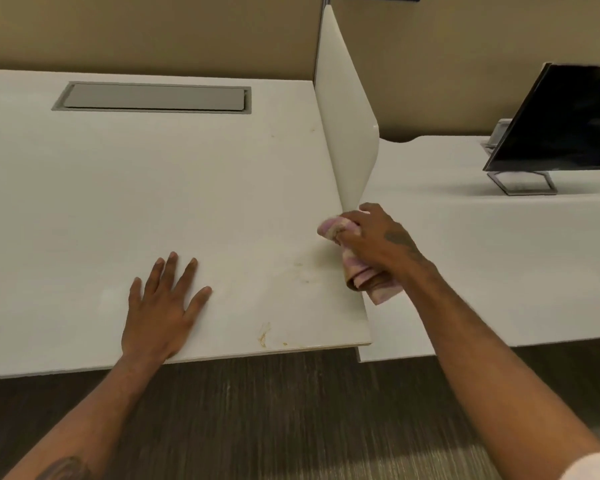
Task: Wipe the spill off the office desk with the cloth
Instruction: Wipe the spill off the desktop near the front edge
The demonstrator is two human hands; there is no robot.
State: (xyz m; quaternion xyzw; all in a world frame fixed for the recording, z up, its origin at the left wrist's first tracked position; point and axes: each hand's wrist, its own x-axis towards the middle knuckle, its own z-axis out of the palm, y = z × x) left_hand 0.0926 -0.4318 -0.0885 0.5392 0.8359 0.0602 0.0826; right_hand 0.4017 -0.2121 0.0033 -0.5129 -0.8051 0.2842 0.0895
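A white office desk [118, 188] fills the left and middle of the view. Faint yellowish-brown spill marks [303, 270] lie near its right edge, and a small brown streak [263, 336] sits by the front edge. My right hand [374, 237] is shut on a crumpled pink cloth [364, 277], pressed at the desk's right edge by the foot of the divider. My left hand [163, 306] lies flat on the desk near the front edge, fingers spread, holding nothing.
A white divider panel [347, 116] stands upright along the desk's right side. A grey cable hatch [153, 97] is set into the back of the desk. On the neighbouring desk [482, 254] stands a dark monitor [565, 119]. Dark wood-look floor [257, 417] lies below.
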